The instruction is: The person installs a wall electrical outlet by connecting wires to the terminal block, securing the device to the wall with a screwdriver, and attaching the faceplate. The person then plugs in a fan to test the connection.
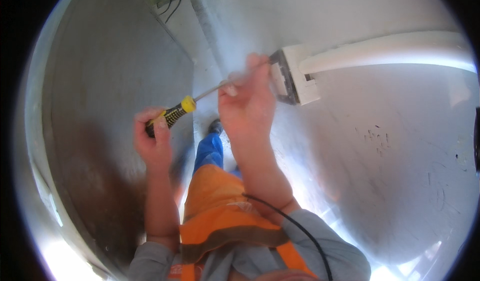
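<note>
A screwdriver (179,112) with a yellow and black handle is held by its handle end in my left hand (155,133). Its metal shaft slants up to the right, toward a white electrical box (302,75) fixed on the wall. My right hand (249,97) has its fingers around the far part of the shaft, close to the dark front frame (288,76) of the box. The fingers and the shaft are blurred there, and the screwdriver's tip cannot be made out.
A white conduit (386,52) runs right from the box along the scuffed wall (375,131). A large grey metal panel (120,56) stands at the left. Dark cables (174,3) hang at the top. A black cord (300,224) crosses my right arm.
</note>
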### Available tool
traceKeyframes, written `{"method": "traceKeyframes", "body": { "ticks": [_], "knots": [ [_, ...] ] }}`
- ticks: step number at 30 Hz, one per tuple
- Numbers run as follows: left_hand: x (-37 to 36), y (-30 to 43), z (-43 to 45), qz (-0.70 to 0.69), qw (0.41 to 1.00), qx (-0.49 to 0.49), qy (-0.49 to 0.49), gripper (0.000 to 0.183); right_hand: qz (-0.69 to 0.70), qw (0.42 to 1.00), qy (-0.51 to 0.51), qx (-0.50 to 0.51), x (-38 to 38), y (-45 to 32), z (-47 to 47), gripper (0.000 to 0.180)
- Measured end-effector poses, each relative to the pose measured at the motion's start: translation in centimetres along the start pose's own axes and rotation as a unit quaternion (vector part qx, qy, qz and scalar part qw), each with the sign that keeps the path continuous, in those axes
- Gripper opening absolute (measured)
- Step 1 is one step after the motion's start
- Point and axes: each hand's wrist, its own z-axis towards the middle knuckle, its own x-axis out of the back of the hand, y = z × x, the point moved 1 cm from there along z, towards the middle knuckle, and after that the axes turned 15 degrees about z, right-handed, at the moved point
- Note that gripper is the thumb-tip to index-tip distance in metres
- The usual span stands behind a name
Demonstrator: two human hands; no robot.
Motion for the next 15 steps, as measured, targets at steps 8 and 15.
{"method": "traceKeyframes", "body": {
  "ticks": [8, 15],
  "knots": [
    [1.7, 1.4, 3.6, 0.081, 0.974, -0.203, -0.065, 0.018, -0.01, 1.0, -0.015, 0.008, 0.6, 0.5, -0.1, 0.024],
    [0.6, 3.7, 2.9, 0.204, 0.927, -0.314, -0.003, 0.033, -0.055, 0.997, -0.051, 0.029, 1.0, 0.4, 0.3, 0.023]
  ]
}}
